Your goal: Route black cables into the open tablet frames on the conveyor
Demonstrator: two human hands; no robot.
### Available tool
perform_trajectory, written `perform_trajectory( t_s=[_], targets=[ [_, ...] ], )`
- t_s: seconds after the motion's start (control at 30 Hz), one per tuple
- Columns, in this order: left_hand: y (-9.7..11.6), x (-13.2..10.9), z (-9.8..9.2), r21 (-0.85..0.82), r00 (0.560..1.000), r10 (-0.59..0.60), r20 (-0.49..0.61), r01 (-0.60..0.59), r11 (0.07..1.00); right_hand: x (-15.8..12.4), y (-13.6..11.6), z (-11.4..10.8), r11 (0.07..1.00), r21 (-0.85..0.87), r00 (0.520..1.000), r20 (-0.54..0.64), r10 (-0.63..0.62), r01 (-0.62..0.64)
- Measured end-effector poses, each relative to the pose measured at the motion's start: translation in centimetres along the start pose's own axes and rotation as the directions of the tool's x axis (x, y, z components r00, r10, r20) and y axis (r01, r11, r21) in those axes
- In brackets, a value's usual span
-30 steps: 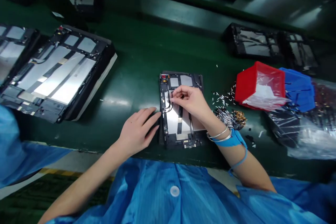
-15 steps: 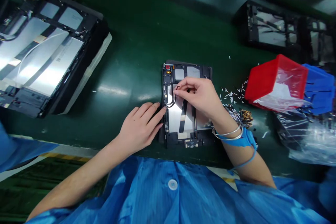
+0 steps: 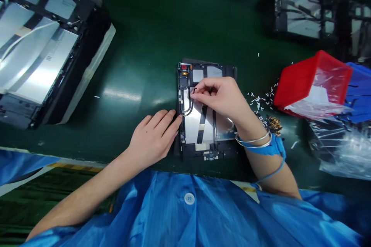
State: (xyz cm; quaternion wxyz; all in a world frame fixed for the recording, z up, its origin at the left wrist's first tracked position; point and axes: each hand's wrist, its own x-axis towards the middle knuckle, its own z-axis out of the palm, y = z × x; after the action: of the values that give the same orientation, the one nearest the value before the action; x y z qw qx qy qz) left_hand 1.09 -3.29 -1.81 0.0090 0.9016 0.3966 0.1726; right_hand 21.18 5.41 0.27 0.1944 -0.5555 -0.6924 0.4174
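1. Head view, the piece in hand: the opened device (image 3: 193,127) lies on the tabletop (image 3: 139,65) in front of the person, its inner parts facing up, probably so that both hands can get at the wiring along its left edge.
2. Head view, right hand (image 3: 222,92): its grip is closed, thumb and forefinger pinched on what looks like the black cable (image 3: 191,104); such a fine hold likely suits so thin a part.
3. Head view, left hand (image 3: 153,135): its grip is loose, holding nothing; the index fingertip rests at the device's left edge, by the cable's bend, perhaps to steady it.
4. Head view, surroundings: the red bin (image 3: 292,85) and white bits (image 3: 259,100) sit to the right, seemingly for easy reach; a larger-looking unit (image 3: 55,50) stands at left.
5. Head view, against half a second ago: the pinch and the resting fingertip look much the same; the unit and bin appear farther outward, probably because the head has moved.
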Motion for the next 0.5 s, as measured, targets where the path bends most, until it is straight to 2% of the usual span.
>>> perform_trajectory(
  t_s=[0.13, 0.3, 0.5],
  targets=[
    [-0.2, 0.7, -0.6, -0.006, 0.999, 0.019, 0.031, -0.019, 1.0, 0.0, 0.3, 0.0, 1.0, -0.004, 1.0, -0.009, 0.004, -0.004],
    [-0.9, 1.6, -0.6, 0.002, 0.988, 0.104, 0.111, -0.104, 0.995, -0.1, 0.3, 0.2, 1.0, 0.0, 1.0, -0.015, -0.016, 0.016],
    [-1.3, 2.0, -0.4, 0.017, 0.98, 0.162, 0.111, -0.165, 0.986, -0.1, 0.5, 0.5, 0.999, -0.012, 0.999, -0.034, -0.03, 0.03]
  ],
)
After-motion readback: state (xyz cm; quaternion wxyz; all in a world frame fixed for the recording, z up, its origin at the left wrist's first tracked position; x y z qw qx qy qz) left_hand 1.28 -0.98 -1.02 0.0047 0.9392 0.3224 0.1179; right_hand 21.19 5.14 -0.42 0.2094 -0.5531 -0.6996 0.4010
